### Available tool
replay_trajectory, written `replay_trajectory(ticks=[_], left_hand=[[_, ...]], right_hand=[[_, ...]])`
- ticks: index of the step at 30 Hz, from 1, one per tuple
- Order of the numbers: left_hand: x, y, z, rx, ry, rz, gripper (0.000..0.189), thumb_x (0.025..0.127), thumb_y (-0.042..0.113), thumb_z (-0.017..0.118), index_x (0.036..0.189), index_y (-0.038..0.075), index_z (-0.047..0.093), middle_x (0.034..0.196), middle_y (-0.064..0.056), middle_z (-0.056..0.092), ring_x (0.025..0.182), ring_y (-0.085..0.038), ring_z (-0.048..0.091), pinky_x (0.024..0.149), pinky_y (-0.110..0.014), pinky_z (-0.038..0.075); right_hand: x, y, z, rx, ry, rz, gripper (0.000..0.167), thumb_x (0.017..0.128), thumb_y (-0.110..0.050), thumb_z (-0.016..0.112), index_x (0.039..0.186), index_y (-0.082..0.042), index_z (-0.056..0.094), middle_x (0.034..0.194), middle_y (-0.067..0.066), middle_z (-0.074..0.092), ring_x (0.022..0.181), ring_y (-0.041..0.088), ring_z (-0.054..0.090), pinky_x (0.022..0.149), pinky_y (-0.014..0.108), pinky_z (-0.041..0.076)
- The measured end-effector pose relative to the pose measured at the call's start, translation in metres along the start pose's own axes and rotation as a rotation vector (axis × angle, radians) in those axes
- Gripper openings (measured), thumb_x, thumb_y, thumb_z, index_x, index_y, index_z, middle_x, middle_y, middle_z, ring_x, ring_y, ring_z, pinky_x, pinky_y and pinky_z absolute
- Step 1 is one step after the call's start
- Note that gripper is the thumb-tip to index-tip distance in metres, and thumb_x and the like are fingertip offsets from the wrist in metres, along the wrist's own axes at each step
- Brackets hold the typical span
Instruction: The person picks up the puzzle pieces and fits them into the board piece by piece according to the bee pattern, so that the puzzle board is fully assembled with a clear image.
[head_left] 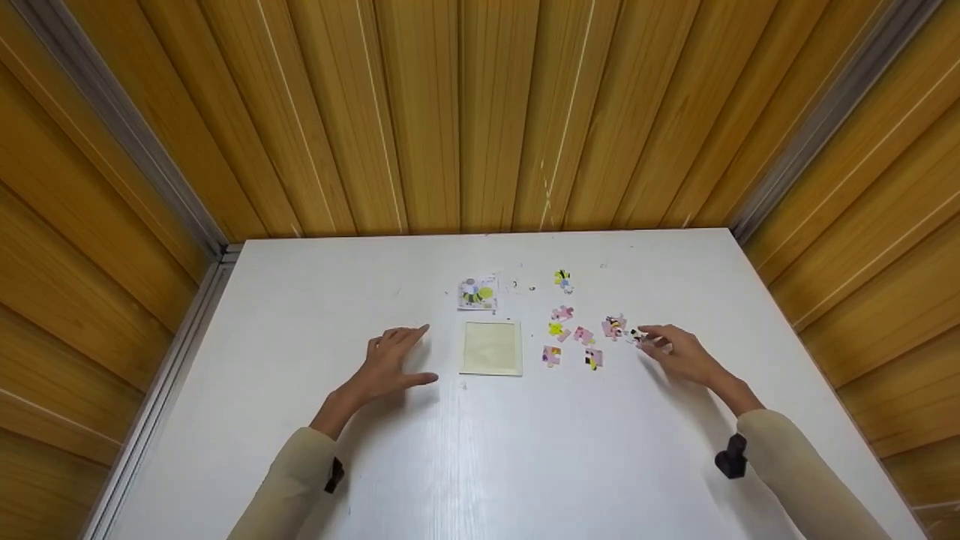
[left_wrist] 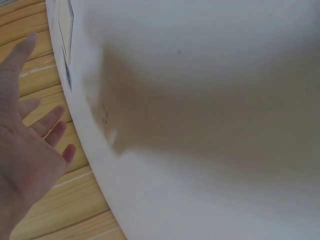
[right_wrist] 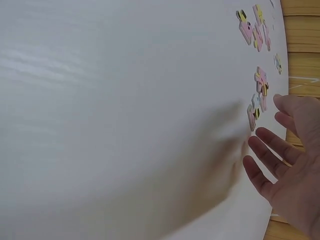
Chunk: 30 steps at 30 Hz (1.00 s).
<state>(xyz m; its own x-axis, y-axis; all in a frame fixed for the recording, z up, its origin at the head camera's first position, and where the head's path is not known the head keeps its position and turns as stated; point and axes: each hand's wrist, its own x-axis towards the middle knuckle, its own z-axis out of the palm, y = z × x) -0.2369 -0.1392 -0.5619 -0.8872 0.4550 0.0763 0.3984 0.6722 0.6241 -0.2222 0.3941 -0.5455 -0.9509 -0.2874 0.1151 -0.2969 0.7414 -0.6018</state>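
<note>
My left hand (head_left: 388, 365) hovers over the table at the left of a square, cream-coloured puzzle tray (head_left: 491, 349), its fingers spread and holding nothing. In the left wrist view that hand (left_wrist: 30, 155) shows its palm and separated fingers. At the right, my right hand (head_left: 681, 358) has its fingertips beside a white, black and pink jigsaw piece (head_left: 636, 337). The right wrist view shows this hand's (right_wrist: 300, 167) fingers apart and loosely extended near the piece (right_wrist: 251, 118); whether they touch it is unclear. Overlapping pink pieces (head_left: 614, 327) lie just left of it.
Several loose pieces, among them a yellow one (head_left: 557, 331) and a pink one (head_left: 551, 355), lie between tray and right hand. Farther back are a yellow-and-blue piece (head_left: 563, 280) and a bee picture card (head_left: 478, 293). Wood-patterned walls (head_left: 487, 112) enclose the white table (head_left: 480, 465).
</note>
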Motion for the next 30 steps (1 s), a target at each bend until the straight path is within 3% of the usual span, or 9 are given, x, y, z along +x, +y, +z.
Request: replay_trajectory(ticks=[7,11,16,22,30], left_hand=[[0.008,0.005,0.015,-0.016,-0.007,0.032,0.083,0.085,0.039,0.08,0.153,0.005,0.046,0.149,-0.019,0.053,0.14,-0.041,0.04,0.107,-0.065,0.027],[0.011,0.006,0.021,-0.017,-0.02,0.05,0.08,0.087,0.038,0.079,0.152,0.004,0.046,0.149,-0.021,0.052,0.141,-0.043,0.04,0.107,-0.065,0.027],[0.013,0.007,0.024,-0.027,-0.013,0.056,0.078,0.088,0.036,0.079,0.151,0.003,0.047,0.149,-0.022,0.052,0.141,-0.043,0.039,0.107,-0.065,0.027],[0.017,0.008,0.029,-0.03,-0.008,0.078,0.077,0.088,0.033,0.079,0.151,0.003,0.048,0.148,-0.021,0.052,0.139,-0.043,0.04,0.105,-0.066,0.027],[0.021,0.013,0.035,-0.001,-0.029,0.071,0.074,0.089,0.034,0.079,0.15,0.004,0.049,0.149,-0.019,0.052,0.14,-0.042,0.04,0.107,-0.065,0.028]], right_hand=[[0.009,-0.001,0.011,-0.01,0.027,0.007,0.032,0.097,-0.002,0.064,0.126,0.011,0.064,0.105,0.022,0.069,0.095,0.038,0.067,0.081,0.035,0.054],[0.015,0.0,0.015,-0.029,0.059,0.002,0.029,0.095,0.0,0.064,0.123,0.011,0.066,0.1,0.021,0.068,0.09,0.033,0.065,0.079,0.03,0.052],[0.026,0.003,0.02,-0.046,0.105,0.01,0.029,0.096,0.0,0.062,0.123,0.011,0.067,0.1,0.021,0.066,0.089,0.03,0.061,0.082,0.038,0.048],[0.037,0.007,0.026,-0.043,0.098,0.044,0.031,0.1,0.001,0.055,0.128,0.008,0.065,0.113,0.028,0.061,0.104,0.042,0.056,0.089,0.053,0.044],[0.043,0.012,0.022,-0.03,0.073,0.123,0.032,0.103,0.0,0.05,0.131,0.012,0.061,0.116,0.031,0.058,0.105,0.043,0.054,0.091,0.053,0.04]])
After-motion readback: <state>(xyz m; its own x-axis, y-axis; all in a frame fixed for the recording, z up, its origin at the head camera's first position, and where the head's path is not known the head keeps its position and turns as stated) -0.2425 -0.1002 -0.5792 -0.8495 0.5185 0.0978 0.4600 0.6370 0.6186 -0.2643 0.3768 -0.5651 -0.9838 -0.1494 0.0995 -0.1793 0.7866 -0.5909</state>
